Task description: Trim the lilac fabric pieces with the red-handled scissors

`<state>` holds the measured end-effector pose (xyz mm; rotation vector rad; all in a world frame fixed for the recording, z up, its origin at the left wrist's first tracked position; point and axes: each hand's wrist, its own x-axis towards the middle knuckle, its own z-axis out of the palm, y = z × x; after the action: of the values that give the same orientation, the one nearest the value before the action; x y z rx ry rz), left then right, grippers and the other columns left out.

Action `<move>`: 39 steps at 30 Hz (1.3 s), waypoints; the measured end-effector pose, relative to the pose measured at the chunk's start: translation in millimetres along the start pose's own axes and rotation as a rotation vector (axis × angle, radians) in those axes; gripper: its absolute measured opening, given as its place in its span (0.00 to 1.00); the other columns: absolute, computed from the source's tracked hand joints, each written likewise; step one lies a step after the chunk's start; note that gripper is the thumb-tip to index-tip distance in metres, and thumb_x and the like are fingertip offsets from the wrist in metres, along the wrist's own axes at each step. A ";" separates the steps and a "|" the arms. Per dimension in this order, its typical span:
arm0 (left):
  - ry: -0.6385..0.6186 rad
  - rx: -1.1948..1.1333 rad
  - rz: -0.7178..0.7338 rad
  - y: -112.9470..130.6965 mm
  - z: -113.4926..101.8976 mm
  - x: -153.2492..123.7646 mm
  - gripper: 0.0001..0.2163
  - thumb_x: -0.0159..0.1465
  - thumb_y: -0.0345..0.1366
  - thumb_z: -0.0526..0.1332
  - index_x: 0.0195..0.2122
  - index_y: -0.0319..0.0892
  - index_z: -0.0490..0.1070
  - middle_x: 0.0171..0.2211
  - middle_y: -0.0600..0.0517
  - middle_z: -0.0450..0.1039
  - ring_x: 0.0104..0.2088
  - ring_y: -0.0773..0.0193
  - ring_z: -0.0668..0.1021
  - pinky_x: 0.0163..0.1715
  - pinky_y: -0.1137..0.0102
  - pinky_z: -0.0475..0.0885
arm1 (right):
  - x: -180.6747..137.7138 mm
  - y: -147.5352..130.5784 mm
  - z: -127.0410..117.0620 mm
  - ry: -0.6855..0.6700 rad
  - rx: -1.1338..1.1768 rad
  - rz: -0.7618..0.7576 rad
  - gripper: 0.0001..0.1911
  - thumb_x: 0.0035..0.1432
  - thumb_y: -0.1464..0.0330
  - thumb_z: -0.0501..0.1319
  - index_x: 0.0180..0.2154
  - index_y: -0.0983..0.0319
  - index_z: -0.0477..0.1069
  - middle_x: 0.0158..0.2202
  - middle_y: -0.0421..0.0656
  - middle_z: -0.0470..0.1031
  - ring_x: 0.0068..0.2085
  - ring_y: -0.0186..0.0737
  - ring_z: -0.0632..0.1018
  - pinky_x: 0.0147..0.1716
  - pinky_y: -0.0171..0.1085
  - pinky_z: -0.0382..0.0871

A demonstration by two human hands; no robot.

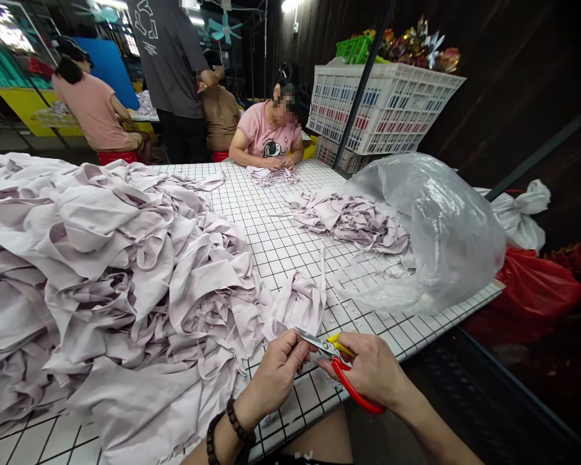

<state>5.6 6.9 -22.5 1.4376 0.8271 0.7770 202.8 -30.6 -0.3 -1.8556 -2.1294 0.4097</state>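
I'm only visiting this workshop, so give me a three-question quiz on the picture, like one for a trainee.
1. Which of the camera wearer's hands holds the scissors?
2. True or false: in the picture, the clear plastic bag lies to the right of the big cloth heap.
3. What pattern covers the tabletop? A) dots B) a square grid C) flowers

Key:
1. The right hand.
2. True.
3. B.

Soft light covers the tabletop (pixel 256 213), plastic bag (pixel 445 226) glints, wall (pixel 518 71) sinks into darkness.
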 end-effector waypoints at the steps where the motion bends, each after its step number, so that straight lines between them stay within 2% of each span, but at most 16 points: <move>1: 0.005 -0.007 -0.004 -0.3 -0.2 0.2 0.15 0.68 0.44 0.52 0.31 0.38 0.68 0.26 0.54 0.65 0.26 0.69 0.66 0.28 0.75 0.62 | -0.6 1.0 1.1 0.004 0.005 -0.006 0.18 0.50 0.59 0.63 0.21 0.60 0.57 0.19 0.34 0.63 0.22 0.32 0.61 0.24 0.32 0.50; 6: 0.008 -0.096 -0.042 -2.6 -0.7 1.2 0.16 0.67 0.45 0.53 0.34 0.38 0.70 0.27 0.53 0.65 0.27 0.69 0.67 0.28 0.74 0.63 | 7.3 10.5 -5.9 -0.029 0.201 0.019 0.17 0.50 0.61 0.63 0.21 0.59 0.56 0.19 0.34 0.61 0.22 0.32 0.61 0.22 0.32 0.52; 10: 0.016 -0.123 -0.030 -0.8 -2.3 0.7 0.15 0.67 0.46 0.53 0.35 0.38 0.70 0.28 0.52 0.66 0.28 0.68 0.67 0.29 0.74 0.64 | 47.1 26.8 -11.9 0.063 0.310 0.120 0.04 0.55 0.67 0.58 0.34 0.58 0.65 0.28 0.37 0.71 0.26 0.35 0.69 0.25 0.32 0.60; 13: 0.089 -0.025 0.028 3.5 -16.3 1.2 0.14 0.67 0.44 0.53 0.33 0.39 0.70 0.28 0.53 0.65 0.29 0.67 0.67 0.30 0.73 0.63 | 88.2 37.9 -4.7 0.108 0.289 0.113 0.12 0.48 0.73 0.60 0.38 0.58 0.68 0.34 0.41 0.75 0.31 0.37 0.73 0.29 0.33 0.62; 15: 0.174 0.090 0.069 7.7 -36.4 2.0 0.14 0.67 0.44 0.52 0.33 0.40 0.69 0.27 0.54 0.64 0.28 0.66 0.67 0.30 0.72 0.63 | 109.2 40.9 0.6 0.114 0.295 0.097 0.12 0.45 0.74 0.61 0.35 0.59 0.69 0.33 0.40 0.75 0.32 0.38 0.73 0.31 0.33 0.63; 18: 0.363 0.383 0.083 18.6 -73.3 -0.3 0.13 0.66 0.42 0.52 0.31 0.41 0.69 0.28 0.52 0.64 0.30 0.63 0.69 0.33 0.69 0.66 | 118.6 35.4 -0.7 0.154 0.321 0.094 0.06 0.49 0.70 0.58 0.33 0.59 0.69 0.28 0.38 0.74 0.28 0.37 0.72 0.27 0.33 0.63; 20: 0.604 0.629 0.047 30.0 -89.0 -7.0 0.10 0.63 0.41 0.55 0.34 0.40 0.70 0.37 0.47 0.67 0.38 0.57 0.72 0.39 0.64 0.67 | 109.4 25.2 -8.7 0.191 0.347 0.095 0.06 0.53 0.68 0.56 0.34 0.59 0.69 0.27 0.38 0.72 0.26 0.36 0.71 0.25 0.32 0.63; 22: 0.790 0.748 -0.003 42.3 -87.7 -16.6 0.11 0.62 0.42 0.57 0.38 0.40 0.71 0.48 0.42 0.64 0.44 0.52 0.72 0.43 0.60 0.67 | 91.9 10.5 -19.1 0.223 0.392 0.073 0.06 0.54 0.67 0.56 0.35 0.60 0.68 0.27 0.38 0.72 0.25 0.35 0.70 0.23 0.32 0.62; 24: 0.680 0.635 -0.034 50.3 -68.0 -25.3 0.13 0.64 0.44 0.54 0.37 0.40 0.72 0.47 0.42 0.66 0.42 0.54 0.73 0.40 0.62 0.68 | 70.9 -6.5 -27.6 0.253 0.420 0.033 0.04 0.54 0.67 0.57 0.33 0.60 0.66 0.26 0.38 0.71 0.24 0.34 0.69 0.22 0.31 0.62; 26: 0.302 0.336 -0.113 49.4 -36.0 -29.0 0.18 0.66 0.48 0.51 0.32 0.40 0.73 0.32 0.48 0.70 0.31 0.61 0.73 0.32 0.68 0.68 | 50.2 -22.6 -30.8 0.295 0.374 0.016 0.02 0.52 0.69 0.57 0.30 0.59 0.64 0.25 0.38 0.70 0.24 0.34 0.69 0.23 0.31 0.61; 28: -0.013 -0.056 -0.270 39.2 -1.4 -25.9 0.23 0.66 0.53 0.49 0.30 0.39 0.73 0.17 0.55 0.62 0.18 0.68 0.64 0.21 0.73 0.60 | 31.1 -34.7 -27.6 0.334 0.253 0.015 0.03 0.51 0.69 0.58 0.28 0.59 0.62 0.24 0.38 0.70 0.24 0.35 0.69 0.24 0.32 0.61; 29: -0.062 -0.269 -0.345 32.2 14.0 -22.3 0.24 0.64 0.55 0.50 0.30 0.38 0.72 0.14 0.58 0.56 0.15 0.71 0.59 0.18 0.75 0.55 | 22.2 -38.7 -23.9 0.352 0.181 0.015 0.04 0.51 0.69 0.58 0.28 0.59 0.62 0.24 0.38 0.70 0.24 0.36 0.70 0.24 0.33 0.61; 31: 0.003 -0.664 -0.436 18.2 37.6 -13.2 0.21 0.61 0.55 0.56 0.33 0.38 0.70 0.16 0.62 0.52 0.15 0.75 0.51 0.16 0.77 0.47 | 5.5 -42.7 -14.9 0.371 0.046 0.028 0.04 0.52 0.68 0.57 0.28 0.58 0.61 0.24 0.39 0.70 0.25 0.38 0.71 0.25 0.34 0.60; 34: 0.171 -1.001 -0.503 5.8 53.8 -3.3 0.17 0.55 0.45 0.67 0.36 0.38 0.68 0.23 0.60 0.59 0.17 0.78 0.52 0.15 0.79 0.43 | -15.5 -40.5 -4.9 0.355 -0.039 0.114 0.03 0.53 0.68 0.57 0.29 0.58 0.62 0.24 0.41 0.71 0.26 0.40 0.72 0.25 0.35 0.60; 36: 0.225 -1.060 -0.528 4.9 55.6 -2.5 0.15 0.54 0.41 0.69 0.36 0.38 0.68 0.27 0.58 0.63 0.17 0.79 0.55 0.14 0.80 0.45 | -24.3 -34.6 -4.6 0.247 0.071 0.171 0.03 0.53 0.68 0.58 0.30 0.58 0.64 0.24 0.40 0.71 0.26 0.40 0.72 0.24 0.34 0.60; 39: 0.272 -1.031 -0.448 10.9 51.5 -8.7 0.14 0.56 0.41 0.68 0.34 0.38 0.67 0.29 0.57 0.65 0.18 0.79 0.57 0.14 0.81 0.50 | -24.1 -21.9 -11.8 0.029 0.456 0.203 0.03 0.54 0.66 0.59 0.32 0.58 0.67 0.25 0.38 0.71 0.25 0.36 0.71 0.22 0.32 0.62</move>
<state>45.6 -27.2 -13.1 0.2226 0.7316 0.8612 190.6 -57.1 18.5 -1.7888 -1.6535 0.8290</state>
